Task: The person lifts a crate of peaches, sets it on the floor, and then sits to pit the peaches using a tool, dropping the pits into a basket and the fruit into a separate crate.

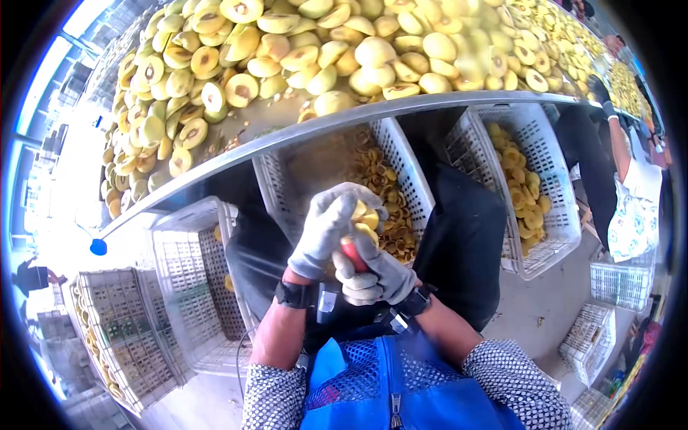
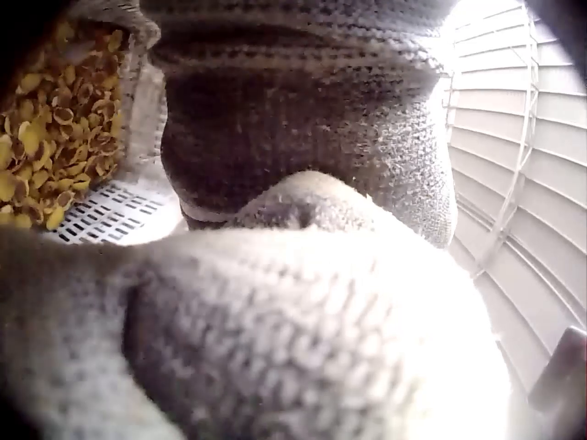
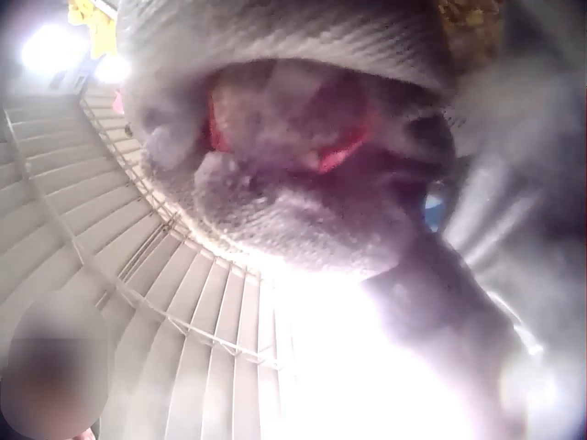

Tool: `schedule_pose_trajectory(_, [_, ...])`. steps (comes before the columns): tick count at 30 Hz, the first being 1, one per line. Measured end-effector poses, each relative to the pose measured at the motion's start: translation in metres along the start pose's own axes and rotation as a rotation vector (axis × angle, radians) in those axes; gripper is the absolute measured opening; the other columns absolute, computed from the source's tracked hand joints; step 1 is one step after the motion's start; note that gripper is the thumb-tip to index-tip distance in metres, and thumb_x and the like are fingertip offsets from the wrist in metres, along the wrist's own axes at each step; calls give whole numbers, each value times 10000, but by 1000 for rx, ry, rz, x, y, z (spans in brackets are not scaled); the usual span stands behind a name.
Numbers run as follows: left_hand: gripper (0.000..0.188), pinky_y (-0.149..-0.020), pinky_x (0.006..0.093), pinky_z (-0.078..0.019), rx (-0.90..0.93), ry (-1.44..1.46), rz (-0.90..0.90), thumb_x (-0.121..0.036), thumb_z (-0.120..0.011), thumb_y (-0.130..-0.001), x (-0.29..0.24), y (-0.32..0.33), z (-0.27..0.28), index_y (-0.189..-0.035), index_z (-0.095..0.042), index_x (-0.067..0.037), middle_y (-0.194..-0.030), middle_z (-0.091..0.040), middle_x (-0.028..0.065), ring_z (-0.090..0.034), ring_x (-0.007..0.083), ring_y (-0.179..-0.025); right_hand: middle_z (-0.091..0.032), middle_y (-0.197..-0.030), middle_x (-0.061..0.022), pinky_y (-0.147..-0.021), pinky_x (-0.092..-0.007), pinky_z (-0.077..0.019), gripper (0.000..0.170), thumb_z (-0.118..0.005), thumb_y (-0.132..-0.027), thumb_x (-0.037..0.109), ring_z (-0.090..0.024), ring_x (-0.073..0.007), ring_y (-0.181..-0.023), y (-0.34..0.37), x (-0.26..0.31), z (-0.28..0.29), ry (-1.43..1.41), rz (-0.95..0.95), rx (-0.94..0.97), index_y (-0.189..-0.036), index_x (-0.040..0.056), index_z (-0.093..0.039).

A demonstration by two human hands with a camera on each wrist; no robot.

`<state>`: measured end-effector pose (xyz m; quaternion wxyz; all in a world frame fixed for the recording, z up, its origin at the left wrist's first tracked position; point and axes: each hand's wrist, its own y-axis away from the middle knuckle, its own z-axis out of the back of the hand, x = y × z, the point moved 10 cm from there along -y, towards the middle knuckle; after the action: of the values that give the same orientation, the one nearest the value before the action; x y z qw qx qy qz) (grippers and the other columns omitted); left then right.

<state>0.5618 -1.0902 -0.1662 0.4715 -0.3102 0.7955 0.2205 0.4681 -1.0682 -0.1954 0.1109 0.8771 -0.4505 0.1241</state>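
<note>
Both hands wear pale knitted gloves and work close together in the head view, over a crate between the person's knees. The left hand (image 1: 326,226) holds a yellow fruit half (image 1: 368,217) between its fingers and thumb. Just below it, the right hand (image 1: 383,276) grips a red-handled tool (image 1: 352,255), its working end hidden at the fruit. In the right wrist view, red handle edges (image 3: 347,149) show inside the curled glove (image 3: 284,215). Glove knit (image 2: 303,312) fills most of the left wrist view, and the fruit is hidden there.
A metal-edged table (image 1: 247,147) heaped with halved yellow-green fruit (image 1: 308,54) stands ahead. The crate between the knees (image 1: 407,165) contains brownish-yellow scraps (image 1: 393,204). White crates stand right (image 1: 548,154) and left (image 1: 193,287). Another worker (image 1: 620,158) is at far right.
</note>
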Motion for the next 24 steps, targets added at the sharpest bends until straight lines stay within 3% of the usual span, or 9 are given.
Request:
schedule_pose_trajectory(7, [592, -700, 306, -566, -79, 47, 1, -574, -517, -989, -3, 17, 0, -1045, -632, 4, -914, -680, 135, -672, 191, -775, -451, -587, 30, -401, -237, -266, 555, -478, -986, 624, -338, -79, -406, 3, 4, -1, 292, 4, -3, -936, 79, -571])
schedule_pose_trajectory(10, [638, -703, 315, -564, -166, 447, 1, -617, -467, -990, 4, 22, 19, -1044, -628, -3, -911, -678, 133, -669, 195, -789, -525, -683, 22, -417, -225, -283, 542, -497, -986, 610, -385, -69, -447, -6, 19, -3, 583, 97, -92, -922, 81, -597])
schedule_pose_trajectory(14, [484, -789, 328, -546, -770, -76, -86, -480, -536, -1017, -22, 62, 94, -1040, -665, -15, -910, -688, 115, -657, 194, -834, -474, -622, 33, -398, -224, -256, 578, -504, -957, 656, -376, -59, -428, -6, 30, 12, 355, -32, -169, -982, 82, -564])
schedule_pose_trajectory(15, [355, -828, 349, -535, -824, -562, -118, -356, -587, -994, -59, 78, 106, -1051, -672, -16, -921, -689, 118, -660, 223, -860, -440, -592, 42, -398, -223, -254, 593, -510, -948, 667, -370, -59, -424, -6, 43, 18, 464, -4, -235, -1013, 78, -545])
schedule_pose_trajectory(16, [238, -867, 369, -524, -839, -1051, -154, -231, -637, -970, -97, 91, 112, -1063, -679, -16, -933, -691, 122, -663, 252, -886, -392, -584, 51, -409, -230, -274, 628, -513, -930, 694, -368, -61, -429, -12, 36, 60, 28, 54, -387, -1015, 72, -534])
schedule_pose_trajectory(18, [243, -903, 406, -510, -977, -1523, -140, -83, -683, -872, -141, 127, 140, -1108, -677, -27, -980, -685, 130, -653, 308, -952, -358, -584, 50, -414, -245, -289, 661, -506, -914, 719, -351, -64, -430, -10, 52, 65, 19, 144, -416, -997, 63, -531])
schedule_pose_trajectory(20, [276, -929, 418, -500, -913, -2000, -375, -82, -707, -848, -184, 135, 120, -1116, -675, -24, -1025, -677, 141, -635, 328, -1021, -389, -572, 32, -401, -259, -296, 684, -489, -913, 730, -348, -80, -416, -9, 57, 55, 293, 100, -536, -972, 51, -541])
schedule_pose_trajectory(23, [358, -910, 409, -514, -771, -1424, -250, -108, -746, -827, -191, 68, 110, -1159, -661, -2, -1089, -684, 169, -649, 325, -1037, -446, -582, 17, -413, -256, -338, 634, -480, -946, 686, -378, -93, -414, -14, 45, 85, 248, 119, -556, -966, 55, -545])
schedule_pose_trajectory(24, [356, -876, 397, -528, -629, -1532, -342, -122, -747, -830, -195, 29, 78, -1159, -663, -15, -1080, -685, 181, -665, 335, -995, -468, -564, 20, -388, -230, -338, 647, -430, -974, 674, -415, -76, -402, -14, 46, 86, 307, 134, -580, -949, 41, -565])
